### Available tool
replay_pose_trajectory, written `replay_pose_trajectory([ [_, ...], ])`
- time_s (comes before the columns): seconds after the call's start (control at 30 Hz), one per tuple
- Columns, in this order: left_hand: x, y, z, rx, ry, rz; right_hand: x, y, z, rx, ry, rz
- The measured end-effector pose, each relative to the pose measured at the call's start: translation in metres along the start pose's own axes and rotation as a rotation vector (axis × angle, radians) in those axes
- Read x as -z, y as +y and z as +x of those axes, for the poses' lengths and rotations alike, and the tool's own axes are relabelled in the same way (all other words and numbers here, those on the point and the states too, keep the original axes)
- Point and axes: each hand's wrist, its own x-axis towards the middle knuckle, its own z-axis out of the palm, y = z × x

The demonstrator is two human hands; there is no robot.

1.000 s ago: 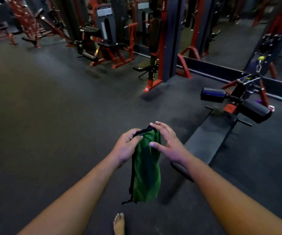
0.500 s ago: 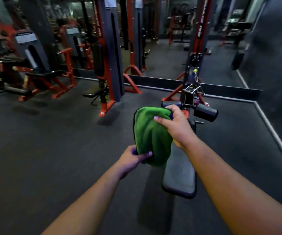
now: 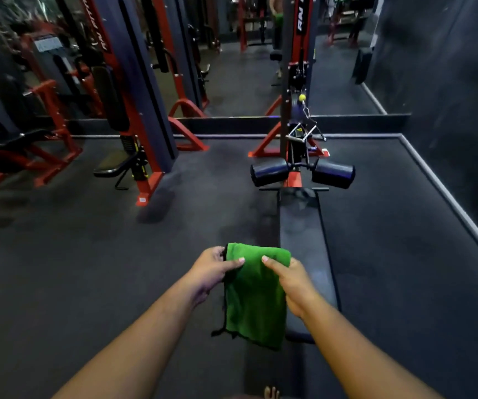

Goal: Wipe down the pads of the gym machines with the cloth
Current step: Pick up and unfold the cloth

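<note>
A folded green cloth (image 3: 256, 295) with a dark trim hangs in front of me. My left hand (image 3: 213, 272) pinches its upper left corner and my right hand (image 3: 291, 280) grips its upper right edge. The cloth is in the air above the near end of a long black bench pad (image 3: 301, 226) that runs away from me. Two black roller pads (image 3: 269, 171) (image 3: 334, 173) sit at the bench's far end, on a red cable machine frame (image 3: 296, 67).
A red and grey machine (image 3: 142, 110) with a small black seat (image 3: 115, 164) stands to the left, with more red machines (image 3: 30, 145) beyond it. A mirror wall (image 3: 246, 82) runs across the back and a dark wall (image 3: 448, 110) closes the right. My bare foot (image 3: 270, 393) shows at the bottom.
The view has swung right until the bench lies straight ahead. Both hands have dropped and now hold the cloth by its top edge, hanging flat instead of bunched.
</note>
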Motion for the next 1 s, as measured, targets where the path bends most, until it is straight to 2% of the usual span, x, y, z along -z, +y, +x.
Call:
replay_pose_trajectory([
  [0.07, 0.006, 0.001, 0.019, -0.018, 0.058, 0.069, 0.005, 0.003, 0.023, 0.019, 0.047, -0.122],
  [0.17, 0.012, 0.0, 0.056, -0.043, 0.238, 0.189, 0.007, 0.001, 0.056, 0.108, 0.171, -0.374],
  [0.27, 0.019, -0.002, 0.096, -0.086, 0.248, 0.245, 0.0, -0.01, 0.084, 0.152, 0.372, -0.485],
  [0.3, 0.021, 0.0, 0.107, -0.113, 0.208, 0.229, 0.0, -0.013, 0.091, 0.139, 0.391, -0.44],
  [0.37, 0.033, 0.006, 0.135, -0.168, 0.045, 0.262, 0.002, -0.016, 0.108, 0.089, 0.3, -0.269],
  [0.43, 0.045, 0.016, 0.165, -0.26, -0.109, 0.579, 0.008, -0.017, 0.12, 0.096, 0.193, -0.293],
  [0.5, 0.049, 0.03, 0.188, -0.371, -0.156, 0.955, 0.012, -0.019, 0.126, 0.127, 0.191, -0.563],
  [0.57, 0.051, 0.045, 0.209, -0.525, -0.198, 1.188, 0.007, -0.02, 0.127, 0.147, 0.327, -0.863],
  [0.67, 0.046, 0.054, 0.234, -0.669, -0.289, 1.373, 0.001, -0.014, 0.123, 0.194, 0.581, -1.014],
  [0.73, 0.038, 0.051, 0.25, -0.712, -0.369, 1.397, 0.008, -0.004, 0.12, 0.234, 0.729, -0.998],
  [0.8, 0.023, 0.044, 0.265, -0.69, -0.514, 1.303, 0.016, 0.007, 0.115, 0.238, 0.855, -0.867],
  [0.9, -0.01, 0.023, 0.277, -0.483, -0.72, 1.116, 0.032, 0.021, 0.103, 0.132, 0.982, -0.616],
  [1.0, -0.047, -0.009, 0.291, -0.363, -0.803, 1.023, 0.056, 0.046, 0.099, 0.045, 1.102, -0.466],
])
